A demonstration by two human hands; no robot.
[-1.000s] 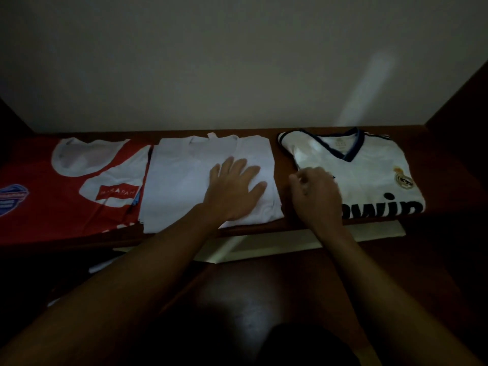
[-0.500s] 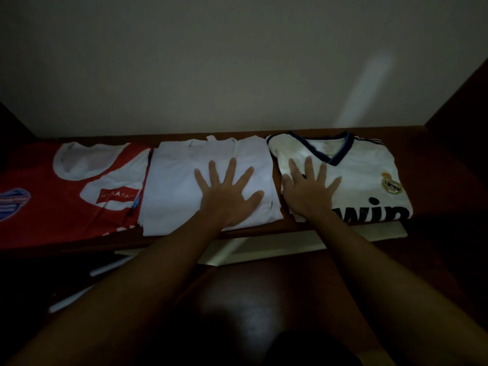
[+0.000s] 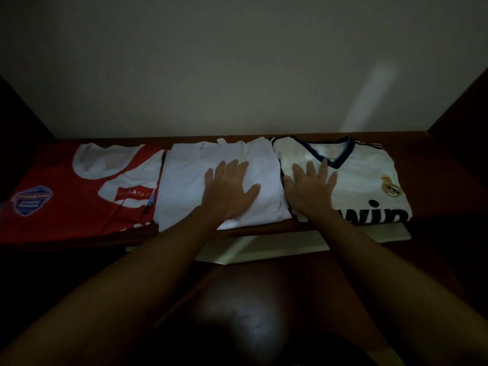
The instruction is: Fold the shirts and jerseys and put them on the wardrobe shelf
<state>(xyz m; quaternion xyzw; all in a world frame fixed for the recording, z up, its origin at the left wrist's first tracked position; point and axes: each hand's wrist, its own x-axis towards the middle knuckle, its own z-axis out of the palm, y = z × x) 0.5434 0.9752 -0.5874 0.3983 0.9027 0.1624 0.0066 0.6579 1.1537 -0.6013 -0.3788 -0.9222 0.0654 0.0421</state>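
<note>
Three folded garments lie side by side on the dark wooden wardrobe shelf (image 3: 264,229). A red and white jersey (image 3: 68,207) is at the left. In the middle is a plain white shirt (image 3: 184,186), and my left hand (image 3: 227,191) presses flat on it with fingers spread. At the right lies a white jersey with a navy V-collar (image 3: 369,178) and a club crest. My right hand (image 3: 310,190) rests flat on its left part, fingers straight.
A pale back wall (image 3: 237,75) closes the shelf behind the clothes, and dark wooden side panels (image 3: 462,107) rise at both ends. Below the shelf's front edge sits a light flat board (image 3: 290,247). The scene is dim.
My right hand went from curled at the white jersey's left edge to flat on it. The jersey slid left, closer to the white shirt. My left hand stayed on the white shirt.
</note>
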